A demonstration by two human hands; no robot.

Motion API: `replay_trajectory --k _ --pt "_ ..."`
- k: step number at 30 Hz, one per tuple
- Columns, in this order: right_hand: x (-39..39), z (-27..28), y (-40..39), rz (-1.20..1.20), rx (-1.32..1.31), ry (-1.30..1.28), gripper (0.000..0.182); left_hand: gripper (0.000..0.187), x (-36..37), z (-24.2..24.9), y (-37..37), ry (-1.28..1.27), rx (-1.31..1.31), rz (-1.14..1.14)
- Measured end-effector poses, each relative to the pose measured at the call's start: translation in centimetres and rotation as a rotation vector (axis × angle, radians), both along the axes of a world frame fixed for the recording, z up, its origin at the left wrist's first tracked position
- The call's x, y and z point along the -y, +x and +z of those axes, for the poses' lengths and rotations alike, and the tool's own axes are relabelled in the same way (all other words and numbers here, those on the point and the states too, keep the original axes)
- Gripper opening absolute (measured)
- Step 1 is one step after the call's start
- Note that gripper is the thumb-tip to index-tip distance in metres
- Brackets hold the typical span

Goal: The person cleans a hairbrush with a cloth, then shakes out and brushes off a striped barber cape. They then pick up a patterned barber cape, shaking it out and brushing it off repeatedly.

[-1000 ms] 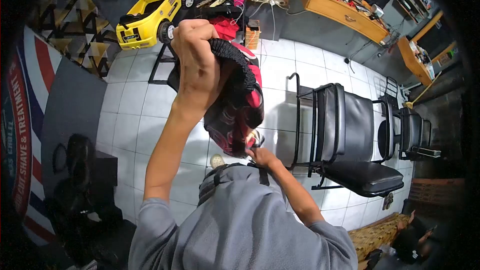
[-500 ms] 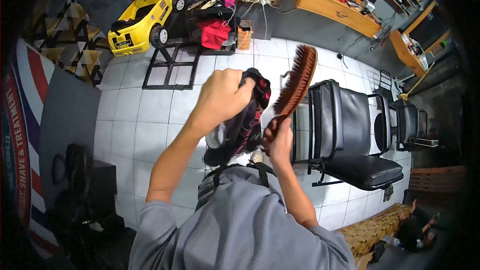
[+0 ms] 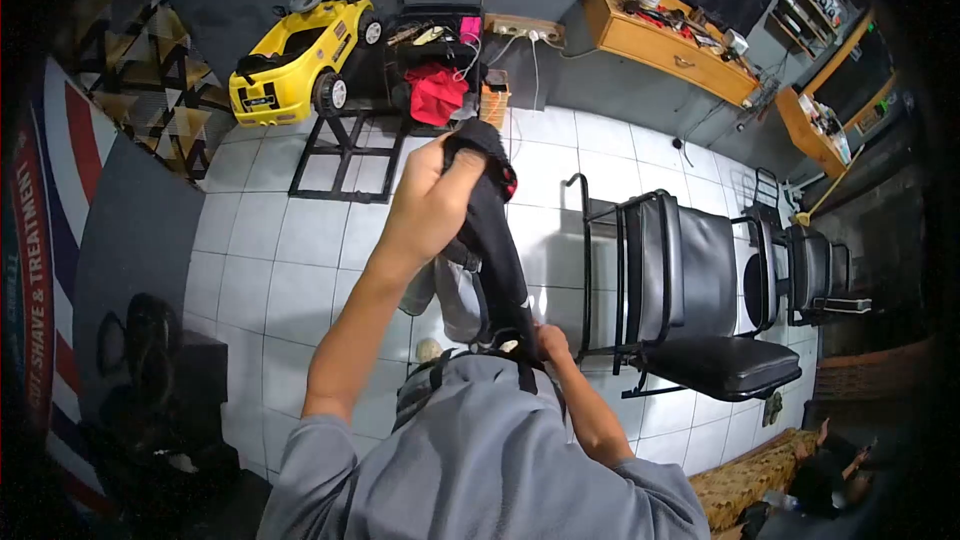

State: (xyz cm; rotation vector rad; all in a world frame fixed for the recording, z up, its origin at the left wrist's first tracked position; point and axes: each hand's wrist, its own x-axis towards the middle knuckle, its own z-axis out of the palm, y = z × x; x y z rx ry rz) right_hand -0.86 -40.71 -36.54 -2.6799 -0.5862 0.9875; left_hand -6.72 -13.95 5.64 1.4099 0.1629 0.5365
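My left hand (image 3: 432, 202) is raised in front of me, thumb and fingers closed on the top end of a long black cloth item (image 3: 492, 240) with a bit of red near the top. It hangs down toward my waist; its exact kind does not show. Low by my right hip, my right hand (image 3: 552, 342) is closed, right beside the lower end of the black item. The brown long-bristled brush seen in this hand half a second ago is hidden now, apparently behind the cloth.
Black padded chairs (image 3: 700, 270) stand to my right on the white tiled floor (image 3: 320, 290). Ahead are a yellow toy car (image 3: 295, 55), a black metal frame (image 3: 345, 155), a red cloth (image 3: 436, 93) and a wooden drawer shelf (image 3: 680, 52). Someone (image 3: 825, 475) reclines at lower right.
My right hand has swung down and back toward my hip, and the brush has gone out of sight. My left hand has shifted slightly left, and the black item hangs straighter.
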Motion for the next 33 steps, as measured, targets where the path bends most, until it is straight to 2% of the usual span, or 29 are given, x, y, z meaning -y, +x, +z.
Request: replay_trajectory --k 1,4,6,8,9,10,12,14,17,19,21,22,23,24,26,28,30,32,33 --pt "-0.4 1.0 0.3 -0.061 0.125 0.028 0.046 0.019 -0.3 -0.1 -0.1 -0.066 -0.020 0.029" --pt "-3.2 10.0 1.4 -0.439 0.137 0.701 0.052 0.013 -0.9 -1.2 -0.1 -0.243 -0.045 0.035" --pt "-5.6 19.8 0.3 -0.638 -0.298 1.151 0.049 0.013 0.0 -1.9 0.7 -0.340 0.014 0.067" --pt "-8.2 25.5 -1.7 -0.668 -0.207 1.320 0.044 0.012 0.6 -3.1 1.3 -0.429 0.054 0.071" --pt "-8.5 27.1 -2.7 -0.591 -0.305 1.379 0.042 0.013 1.0 -3.3 1.7 -0.451 0.081 0.115" --pt "-9.1 25.4 -3.2 -0.353 0.218 1.220 0.038 0.013 1.4 -3.4 2.0 -0.475 0.110 0.158" --pt "-10.1 27.9 -5.1 -0.231 -0.043 1.046 0.032 0.015 1.8 -2.9 1.6 -0.553 0.112 0.157" --pt "-10.9 17.6 -4.3 0.020 0.107 1.095 0.030 0.016 1.3 -2.4 1.1 -0.550 0.149 0.158" --pt "-7.3 9.5 -4.3 0.299 0.176 0.304 0.025 0.017 -0.3 -2.4 -0.2 -0.498 0.170 0.102" --pt "-4.6 1.2 -3.0 0.343 0.079 0.118 0.026 0.016 -0.9 -2.9 -1.0 -0.476 0.121 0.121" --pt "-3.3 2.9 -2.8 0.238 0.140 0.034 0.031 0.016 -1.3 -4.1 -1.8 -0.528 0.131 0.169" --pt "-2.2 -0.9 -1.9 0.201 0.129 0.082 0.039 0.016 -1.5 -4.8 -2.6 -0.544 0.123 0.178" --pt "-2.8 0.9 -1.6 0.022 0.110 0.075 0.043 0.017 -1.6 -5.1 -3.5 -0.559 0.099 0.173" --pt "-3.7 5.0 -1.8 -0.151 0.089 0.073 0.048 0.018 -1.7 -5.4 -4.3 -0.572 0.079 0.172" --pt "-5.8 12.0 -2.6 -0.405 0.066 0.403 0.058 0.020 -1.7 -8.1 -5.5 -0.523 0.074 0.146" --pt "-7.2 15.2 -2.9 -0.395 -0.115 0.743 0.035 0.024 -0.6 -12.0 -6.4 -0.656 -0.033 0.122" --pt "-9.0 17.3 -3.9 -0.378 -0.441 1.115 0.028 0.030 1.8 -15.9 -6.7 -0.744 -0.037 0.141" --pt "-11.4 27.4 -6.7 -0.212 -0.522 1.037 0.027 0.035 3.9 -17.4 -8.1 -0.629 -0.177 0.087" --pt "-12.2 25.9 -7.2 -0.191 -0.433 1.061 0.029 0.035 4.9 -19.2 -8.1 -0.676 -0.172 0.133"
